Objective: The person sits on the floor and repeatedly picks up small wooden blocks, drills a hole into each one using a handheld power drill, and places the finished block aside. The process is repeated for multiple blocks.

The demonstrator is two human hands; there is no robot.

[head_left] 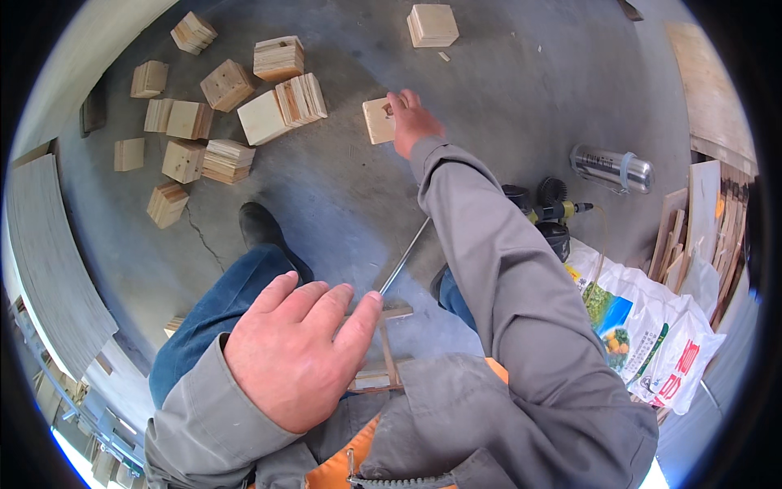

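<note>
My right hand point(415, 126) reaches out over the floor, its fingers bent round the right edge of a square wooden block point(377, 122) with a dark knot on its face. Part of the block is hidden behind the fingers. Close to my body, my left hand point(297, 350) shows its back, with its fingers stretched out and nothing seen in it. Beyond the left thumb tip runs a thin metal rod point(405, 259); whether the thumb touches it I cannot tell. To the left lie several stacks of square plywood pieces point(301, 98), some tipped on their sides.
Another wooden block point(432, 26) sits at the far middle. On the right are a steel flask point(611, 169), a black and yellow power tool point(558, 210), a white printed sack point(643, 326) and leaning boards point(705, 220). A large panel point(57, 261) stands at the left.
</note>
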